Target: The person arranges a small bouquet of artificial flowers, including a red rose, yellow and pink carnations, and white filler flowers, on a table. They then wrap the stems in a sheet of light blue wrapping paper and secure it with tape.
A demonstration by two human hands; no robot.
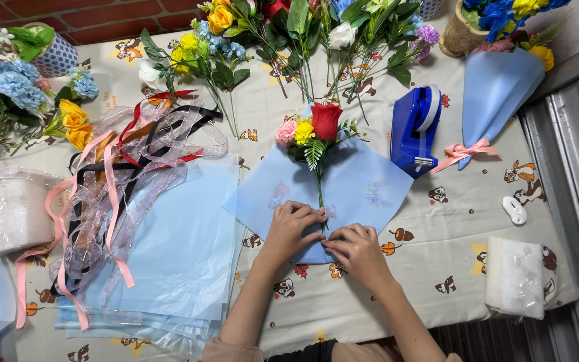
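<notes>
Both hands work at the near edge of the table (437,268), on a blue sheet (363,188) laid as a diamond near the middle. The left hand (293,228) lies flat on the sheet's lower corner, fingers together and curled, pressing down beside the stem (319,194). The right hand (356,248) sits just beside it, fingertips drawn together and pinching the folded lower point of the sheet.

A small posy (313,131) lies on the sheet's upper corner: a red rose, with a pink and a yellow bloom and a fern sprig. Its stem runs straight down to the hands.

Handling, as judged: the sheet looks thin, light and slick, likely to crease and slide on the cloth. It is best held at the corners or along a fold. The posy looks light, the blooms easily crushed, so the stem below the leaves is the place to grip.

Surroundings: a blue tape dispenser (413,131) stands just right of the sheet. A finished wrapped bouquet (494,87) with a pink bow lies at the far right corner. A stack of blue sheets (182,255) and a tangle of ribbons (129,167) lie to the left. Loose flowers (289,33) lie along the far edge.
</notes>
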